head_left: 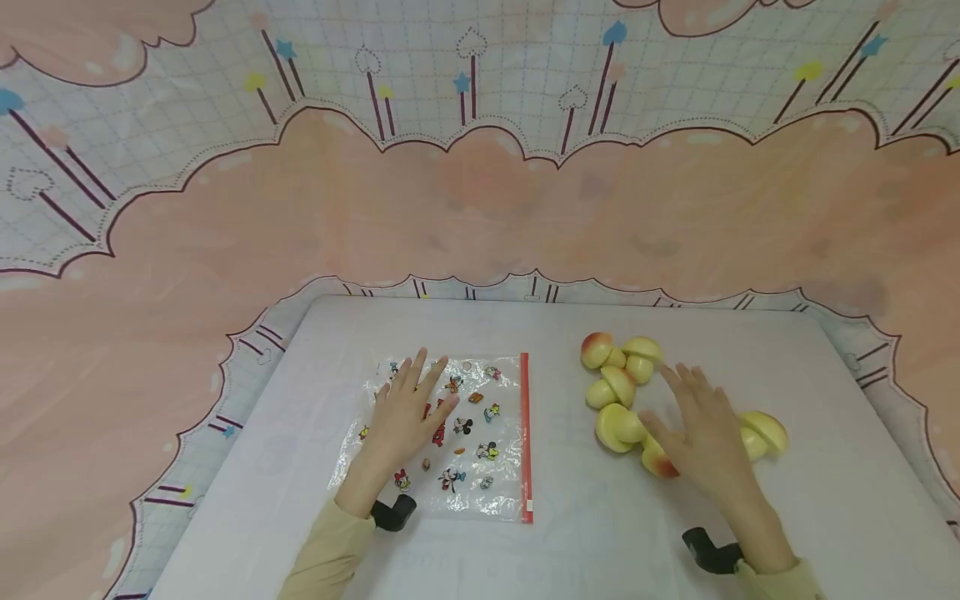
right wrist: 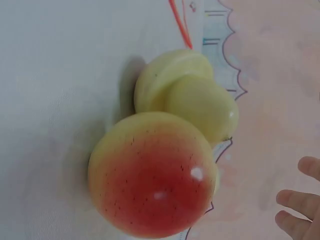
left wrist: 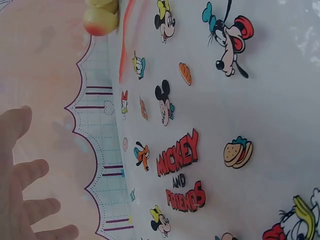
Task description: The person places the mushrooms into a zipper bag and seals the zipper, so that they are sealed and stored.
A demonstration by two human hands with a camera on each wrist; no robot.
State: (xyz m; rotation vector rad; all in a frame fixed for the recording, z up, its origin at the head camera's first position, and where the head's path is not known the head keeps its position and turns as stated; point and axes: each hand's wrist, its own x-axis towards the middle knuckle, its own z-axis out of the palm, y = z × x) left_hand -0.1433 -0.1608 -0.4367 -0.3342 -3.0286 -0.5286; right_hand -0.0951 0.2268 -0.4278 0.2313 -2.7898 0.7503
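From the head view, the left hand (head_left: 405, 412) lies flat with straight, spread fingers on a clear zip bag (head_left: 480, 450) printed with cartoon stickers, left of centre on the white bench (head_left: 300, 467). The bag's red seal strip (head_left: 526, 437) runs down its right edge. The right hand (head_left: 701, 429), fingers also straight and released, rests right of centre over a cluster of toy apple halves (head_left: 622, 379); its palm covers part of a red-tinged half (head_left: 656, 462), and another yellow half (head_left: 765, 432) shows just beside it on the right.

In the left wrist view, the bag's print fills the frame, with the words "Mickey and Friends" (left wrist: 181, 170) in the middle. The left hand's fingers (left wrist: 30, 200) show relaxed at lower left, grasping nothing.

In the right wrist view, a red-and-yellow apple half (right wrist: 152, 175) sits at centre, touching a pale yellow half (right wrist: 187, 95) above it. The right hand's fingertips (right wrist: 297, 200) appear at lower right, apart from the fruit.
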